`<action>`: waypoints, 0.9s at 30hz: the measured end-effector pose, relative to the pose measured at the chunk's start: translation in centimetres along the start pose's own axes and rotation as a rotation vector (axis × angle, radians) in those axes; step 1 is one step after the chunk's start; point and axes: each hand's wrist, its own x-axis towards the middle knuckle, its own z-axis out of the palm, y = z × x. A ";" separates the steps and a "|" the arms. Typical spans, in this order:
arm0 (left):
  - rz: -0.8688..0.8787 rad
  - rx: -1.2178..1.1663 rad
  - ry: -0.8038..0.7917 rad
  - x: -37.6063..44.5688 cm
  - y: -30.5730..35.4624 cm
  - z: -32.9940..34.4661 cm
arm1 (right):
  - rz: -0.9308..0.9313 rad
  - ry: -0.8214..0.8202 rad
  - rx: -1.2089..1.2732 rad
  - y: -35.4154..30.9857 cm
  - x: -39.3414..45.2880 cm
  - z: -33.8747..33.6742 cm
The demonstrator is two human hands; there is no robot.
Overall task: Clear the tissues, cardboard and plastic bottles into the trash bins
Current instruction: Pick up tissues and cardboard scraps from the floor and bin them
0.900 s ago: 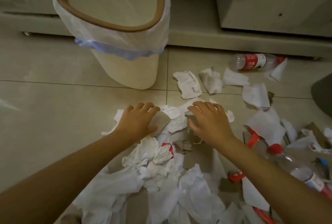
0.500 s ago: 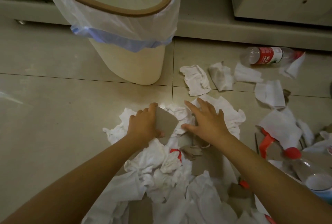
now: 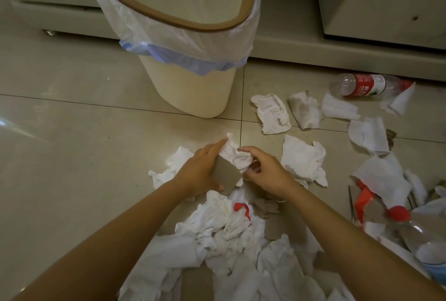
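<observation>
Nearest to us lies the big heap of crumpled tissues (image 3: 217, 240) on the floor (image 3: 72, 155), with flat pieces of cardboard (image 3: 284, 225) mixed under it and a plastic bottle with a red cap (image 3: 415, 228) at our right.

Just beyond the heap our two hands now come together. A moment ago they were lying flat on the pile with spread fingers; now our left hand (image 3: 200, 172) is closed around a grey cardboard piece (image 3: 225, 175) together with a white tissue wad (image 3: 235, 155), and our right hand (image 3: 265, 172) has its fingers curled on the other side of the same wad. The bundle looks to be lifted a little off the floor. We judge that the gathering step is done and the first load is ready to go to the bin.

The wad is soft and wrinkled, and the cardboard is thin and a little bent.

Farther, loose tissues (image 3: 272, 113) lie apart on the tiles, and a second bottle with a red label (image 3: 366, 84) lies near the wall. The lined trash bin (image 3: 193, 93) stands straight ahead, open and seemingly empty.
</observation>
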 end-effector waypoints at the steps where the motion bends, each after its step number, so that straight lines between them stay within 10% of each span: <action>1: 0.000 0.006 -0.021 0.1 0.2 0.1 | -0.020 0.012 0.004 -0.1 -0.2 -0.3; 7: -0.012 0.171 0.068 0.1 0.4 -0.3 | 0.101 0.500 -0.449 2.1 -0.9 -4.2; 11: 0.029 0.232 0.142 0.4 -0.1 0.0 | 0.479 0.291 -0.431 4.2 -0.8 -4.4; 22: 0.046 -0.190 0.041 0.7 0.9 -0.9 | 0.076 0.650 -0.083 2.0 0.8 -2.8; 27: -0.023 -0.349 0.079 -0.4 0.4 -2.5 | -0.069 0.227 -0.436 1.4 2.0 -2.5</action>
